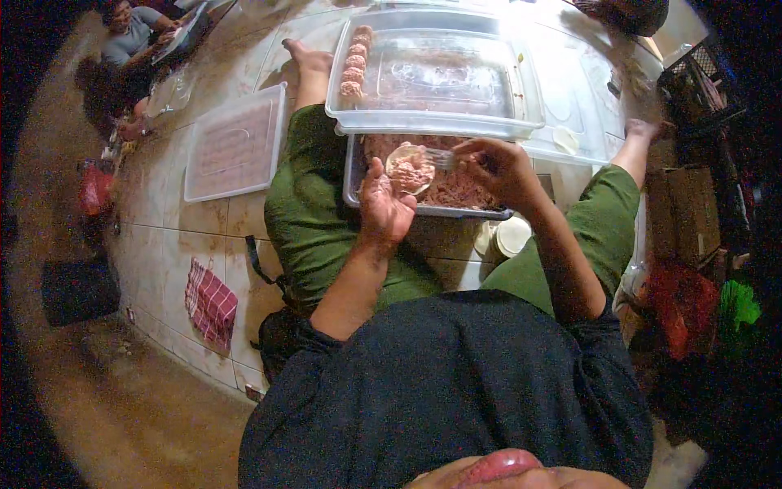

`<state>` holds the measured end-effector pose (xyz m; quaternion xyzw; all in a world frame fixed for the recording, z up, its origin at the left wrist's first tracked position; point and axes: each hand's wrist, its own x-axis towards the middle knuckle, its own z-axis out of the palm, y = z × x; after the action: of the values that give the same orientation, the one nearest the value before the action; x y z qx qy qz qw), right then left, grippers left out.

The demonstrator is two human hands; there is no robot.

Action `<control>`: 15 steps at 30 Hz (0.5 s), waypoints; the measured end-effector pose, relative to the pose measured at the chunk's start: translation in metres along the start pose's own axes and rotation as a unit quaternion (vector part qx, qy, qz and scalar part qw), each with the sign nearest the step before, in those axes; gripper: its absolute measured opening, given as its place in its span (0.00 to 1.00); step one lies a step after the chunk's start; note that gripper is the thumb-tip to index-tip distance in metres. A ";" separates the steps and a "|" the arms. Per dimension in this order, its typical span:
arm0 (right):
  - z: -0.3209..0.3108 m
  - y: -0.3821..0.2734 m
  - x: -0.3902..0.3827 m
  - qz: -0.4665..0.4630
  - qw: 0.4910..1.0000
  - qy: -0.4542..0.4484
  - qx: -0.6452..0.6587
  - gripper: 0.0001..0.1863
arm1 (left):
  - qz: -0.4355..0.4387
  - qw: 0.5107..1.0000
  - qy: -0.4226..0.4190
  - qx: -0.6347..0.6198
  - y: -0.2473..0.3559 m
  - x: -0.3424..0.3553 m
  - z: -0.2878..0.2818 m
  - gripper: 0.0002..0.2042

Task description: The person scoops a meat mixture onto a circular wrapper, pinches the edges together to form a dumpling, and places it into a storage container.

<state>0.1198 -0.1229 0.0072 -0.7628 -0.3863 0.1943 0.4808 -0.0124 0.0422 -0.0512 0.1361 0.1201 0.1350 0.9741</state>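
Note:
My left hand (386,205) is palm up with a round pale dough wrapper (396,153) resting on its fingers. A lump of pink minced meat (413,173) sits on the wrapper. My right hand (503,169) grips a fork (438,159), its tines at the right edge of the wrapper and meat. Below both hands stands a dark-rimmed tub (353,175) of minced meat filling (481,191). A stack of round wrappers (512,236) lies by my right thigh, in front of the tub.
Behind the tub is a clear plastic container (436,121) with a row of filled dumplings (355,61) along its left side. A lidded container (192,167) lies to the left, near a checked cloth (213,303). Another person (134,37) sits at the far left.

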 end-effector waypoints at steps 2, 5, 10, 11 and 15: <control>0.012 -0.013 -0.009 -0.068 0.991 0.021 -0.110 0.10 | -0.030 0.999 -0.034 0.027 -0.004 -0.006 0.013 0.25; 0.015 -0.030 -0.024 -0.072 0.969 0.021 -0.235 0.07 | 0.031 0.990 -0.038 0.129 -0.014 -0.011 0.028 0.27; -0.009 -0.059 -0.041 -0.073 0.950 0.044 -0.301 0.07 | 0.018 0.997 -0.018 0.070 -0.010 -0.011 0.025 0.29; -0.007 -0.059 -0.041 -0.093 0.956 0.049 -0.273 0.07 | 0.005 0.997 -0.024 0.071 -0.010 -0.013 0.029 0.30; -0.002 -0.040 -0.037 -0.125 0.968 0.052 -0.211 0.06 | -0.053 0.993 -0.073 0.074 -0.018 -0.024 0.048 0.38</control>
<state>0.0821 -0.1432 0.0408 -0.8019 -0.4851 0.0072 0.3486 -0.0176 0.0071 -0.0074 0.2110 0.0651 0.0631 0.9733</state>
